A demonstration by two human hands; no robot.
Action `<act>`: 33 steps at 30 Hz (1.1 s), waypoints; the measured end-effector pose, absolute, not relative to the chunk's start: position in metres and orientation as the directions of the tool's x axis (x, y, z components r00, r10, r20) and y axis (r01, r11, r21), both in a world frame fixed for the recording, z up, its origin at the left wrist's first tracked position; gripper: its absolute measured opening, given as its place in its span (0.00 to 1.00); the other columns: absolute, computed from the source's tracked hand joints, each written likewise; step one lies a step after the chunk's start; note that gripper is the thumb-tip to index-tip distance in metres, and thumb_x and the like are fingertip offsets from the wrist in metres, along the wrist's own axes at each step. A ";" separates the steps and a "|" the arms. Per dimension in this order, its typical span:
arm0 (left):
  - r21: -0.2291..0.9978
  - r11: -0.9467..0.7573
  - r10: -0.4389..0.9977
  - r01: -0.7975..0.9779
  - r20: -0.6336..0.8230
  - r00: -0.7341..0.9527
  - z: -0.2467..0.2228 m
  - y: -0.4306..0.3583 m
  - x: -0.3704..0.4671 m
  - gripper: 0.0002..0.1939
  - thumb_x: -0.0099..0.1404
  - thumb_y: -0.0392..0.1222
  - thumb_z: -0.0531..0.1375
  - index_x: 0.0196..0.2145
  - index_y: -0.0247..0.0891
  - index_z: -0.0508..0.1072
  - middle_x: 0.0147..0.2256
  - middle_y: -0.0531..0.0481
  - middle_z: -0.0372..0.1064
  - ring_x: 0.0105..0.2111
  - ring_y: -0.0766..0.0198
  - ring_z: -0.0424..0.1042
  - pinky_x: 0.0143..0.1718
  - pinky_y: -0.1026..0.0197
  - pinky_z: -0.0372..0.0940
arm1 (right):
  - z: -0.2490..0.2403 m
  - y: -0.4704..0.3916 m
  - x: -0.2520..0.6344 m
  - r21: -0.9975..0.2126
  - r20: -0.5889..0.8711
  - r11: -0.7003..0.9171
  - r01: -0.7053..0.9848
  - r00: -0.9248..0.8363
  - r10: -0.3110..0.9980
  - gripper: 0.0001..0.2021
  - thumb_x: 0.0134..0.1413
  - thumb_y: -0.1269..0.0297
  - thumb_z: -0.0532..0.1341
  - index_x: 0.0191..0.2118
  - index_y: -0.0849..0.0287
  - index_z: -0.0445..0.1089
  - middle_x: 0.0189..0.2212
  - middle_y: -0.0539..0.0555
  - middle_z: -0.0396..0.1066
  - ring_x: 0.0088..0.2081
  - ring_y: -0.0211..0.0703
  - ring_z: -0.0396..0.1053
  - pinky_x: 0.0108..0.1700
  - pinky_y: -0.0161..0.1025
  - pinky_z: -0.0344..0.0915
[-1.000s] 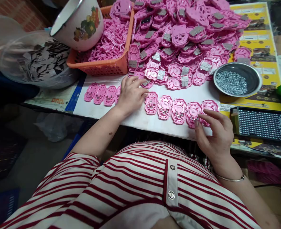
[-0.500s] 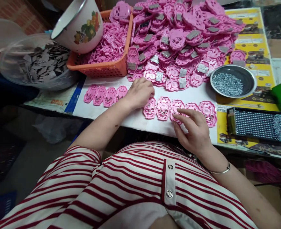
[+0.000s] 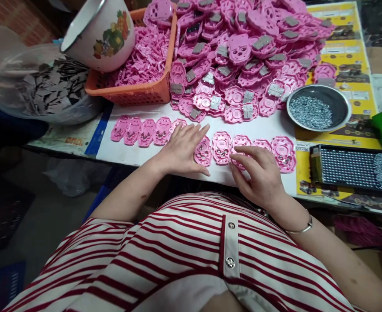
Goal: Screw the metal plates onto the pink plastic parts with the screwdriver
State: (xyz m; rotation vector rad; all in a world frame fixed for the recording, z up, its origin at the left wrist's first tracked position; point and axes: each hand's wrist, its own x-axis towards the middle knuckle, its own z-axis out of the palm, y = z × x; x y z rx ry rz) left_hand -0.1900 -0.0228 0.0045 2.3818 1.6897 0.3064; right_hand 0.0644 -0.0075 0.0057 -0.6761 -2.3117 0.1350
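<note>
My left hand (image 3: pixel 185 149) is open, fingers and thumb spread, over the row of pink plastic casings. It partly covers one pink casing (image 3: pixel 202 152) at its fingertips and another (image 3: pixel 178 125) behind it. My right hand (image 3: pixel 259 171) rests by a casing (image 3: pixel 242 141) in the right part of the row, its fingers bent but apart and the tips over that casing's near edge. I see nothing held in it. Small metal pieces show in the neighbouring casing (image 3: pixel 221 148) and the end casing (image 3: pixel 283 154). More casings (image 3: pixel 147 132) lie to the left.
A large heap of pink casings (image 3: pixel 239 50), many with grey plates, fills the back. An orange basket (image 3: pixel 129 93) holds pink parts under an enamel pot (image 3: pixel 103 41). Left is a tub of grey pieces (image 3: pixel 51 86); right are a metal bowl of screws (image 3: pixel 311 112) and a black screw tray (image 3: pixel 347 167).
My left hand has come back from the heap's near edge toward me, and its curled fingers have spread. My right hand has shifted slightly left. The view has moved a little.
</note>
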 end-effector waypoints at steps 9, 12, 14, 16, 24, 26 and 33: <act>0.284 -0.237 0.971 0.929 0.089 0.221 -0.008 -0.043 -0.175 0.61 0.51 0.68 0.67 0.70 0.32 0.47 0.61 0.32 0.60 0.63 0.40 0.55 0.68 0.36 0.35 | 0.008 -0.006 0.065 -0.324 0.627 0.854 0.407 -0.584 0.516 0.15 0.54 0.71 0.64 0.49 0.56 0.70 0.46 0.60 0.74 0.47 0.49 0.73 0.48 0.48 0.70; 0.335 -0.287 0.955 0.897 0.178 0.239 -0.006 -0.057 -0.173 0.62 0.50 0.72 0.64 0.70 0.33 0.47 0.60 0.32 0.61 0.62 0.41 0.56 0.67 0.35 0.37 | 0.014 -0.011 0.062 -0.613 0.489 0.697 0.373 -0.514 0.705 0.12 0.56 0.68 0.64 0.47 0.55 0.72 0.41 0.57 0.76 0.42 0.45 0.74 0.45 0.45 0.72; 0.366 -0.354 0.930 0.861 0.232 0.284 -0.001 -0.066 -0.169 0.61 0.51 0.75 0.61 0.70 0.36 0.46 0.60 0.34 0.61 0.62 0.43 0.57 0.67 0.35 0.36 | 0.020 -0.014 0.057 -0.852 0.238 0.408 0.327 -0.453 0.859 0.10 0.58 0.63 0.64 0.46 0.55 0.73 0.39 0.55 0.77 0.39 0.42 0.75 0.42 0.43 0.73; 0.379 -0.409 0.908 0.830 0.263 0.327 0.006 -0.071 -0.162 0.59 0.53 0.75 0.60 0.70 0.37 0.46 0.61 0.34 0.61 0.62 0.44 0.57 0.68 0.35 0.37 | 0.025 -0.016 0.052 -0.968 -0.045 0.062 0.242 -0.410 0.911 0.14 0.56 0.56 0.65 0.46 0.55 0.73 0.39 0.54 0.77 0.36 0.41 0.75 0.39 0.41 0.74; 0.313 -0.510 0.857 0.801 0.259 0.445 0.030 -0.058 -0.134 0.55 0.55 0.73 0.60 0.70 0.38 0.50 0.62 0.31 0.59 0.63 0.43 0.57 0.67 0.34 0.38 | 0.027 -0.021 0.059 -0.905 -0.386 -0.425 -0.005 -0.410 0.826 0.17 0.48 0.52 0.70 0.41 0.55 0.73 0.25 0.46 0.68 0.26 0.33 0.66 0.28 0.32 0.69; 0.291 -0.551 0.833 0.782 0.249 0.494 0.033 -0.056 -0.125 0.54 0.57 0.71 0.61 0.70 0.38 0.49 0.62 0.31 0.59 0.64 0.42 0.57 0.68 0.35 0.37 | 0.027 -0.027 0.065 -0.916 -0.357 -0.400 -0.038 -0.379 0.854 0.15 0.49 0.53 0.69 0.40 0.55 0.73 0.25 0.45 0.67 0.25 0.32 0.65 0.27 0.31 0.68; 0.342 -0.650 0.760 0.679 0.292 0.581 0.036 -0.067 -0.103 0.60 0.57 0.70 0.62 0.72 0.44 0.32 0.68 0.34 0.50 0.67 0.39 0.51 0.68 0.34 0.35 | 0.046 -0.063 0.107 -0.898 -0.373 -0.419 -0.132 -0.275 0.886 0.09 0.52 0.58 0.65 0.37 0.56 0.73 0.26 0.46 0.69 0.26 0.32 0.64 0.28 0.31 0.66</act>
